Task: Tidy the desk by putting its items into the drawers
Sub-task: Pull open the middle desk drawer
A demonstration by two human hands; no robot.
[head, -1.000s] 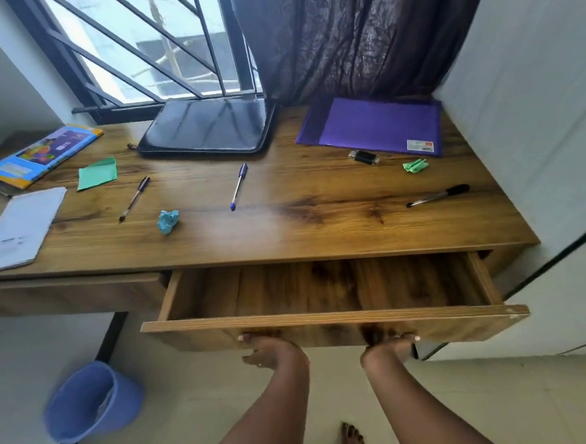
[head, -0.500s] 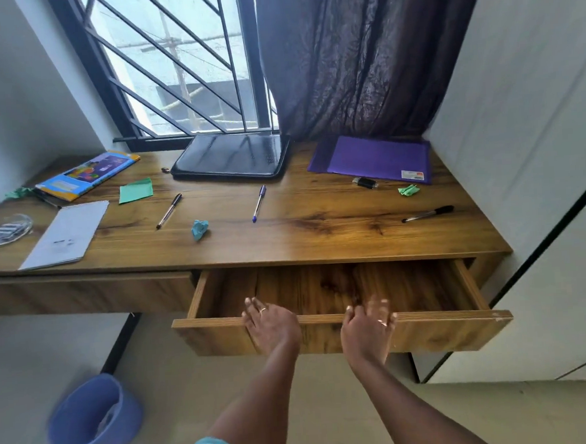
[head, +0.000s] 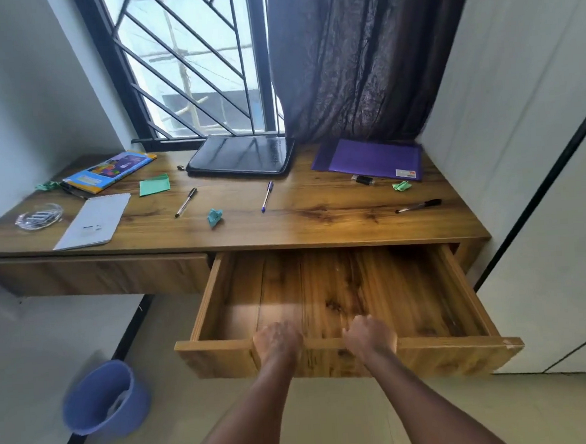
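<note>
The right drawer of the wooden desk stands pulled far out, its inside bare. My left hand and my right hand both grip the top edge of the drawer front, fingers curled over it. On the desk lie a blue pen, a black pen, a black marker, a teal paper ball, a green paper ball, a green note, a white notepad, a black case and a purple folder.
The left drawer is closed. A colourful book and a clear dish sit at the desk's left end, and a small black stick lies by the folder. A blue bin stands on the floor at the left. White walls flank the desk.
The drawer has slid much further out. Both hands moved from under its front panel to its top edge and now grip it. The view has tilted up.
</note>
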